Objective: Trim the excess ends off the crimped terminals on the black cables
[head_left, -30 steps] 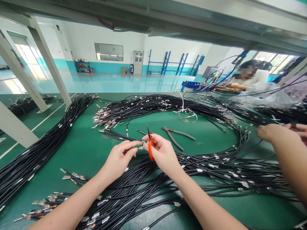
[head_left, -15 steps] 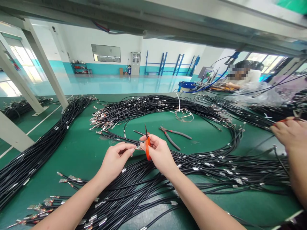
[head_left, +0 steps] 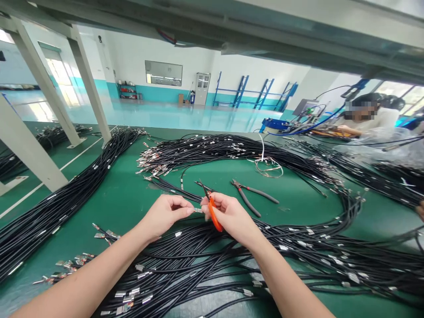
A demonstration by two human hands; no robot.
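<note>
My left hand [head_left: 167, 216] is closed, thumb and forefinger pinching one end of a small silvery cable connector [head_left: 198, 210]. The connector spans the gap to the fingertips of my right hand [head_left: 233, 216], which touch or hold its other end; I cannot tell which. Orange-handled scissors [head_left: 216, 217] are held in my right hand, dark blades pointing up and away to the left. Just beyond lie diagonal cutters [head_left: 247, 198] with grey and red handles, their jaws toward the left. Under both hands runs a bundle of black cables [head_left: 205, 247] with silvery tags.
Another large cable bundle [head_left: 198, 148] arcs across the back of the green table [head_left: 132, 185], beside a loop of thin pale wire [head_left: 268, 168]. More cables [head_left: 82, 190] lie at left by white frame posts [head_left: 91, 84]. A co-worker [head_left: 374, 115] sits at the far right.
The view has turned slightly left, so the scene sits further right. The scissor blades lean more to the left. Another person's hand at the right edge has mostly left the picture.
</note>
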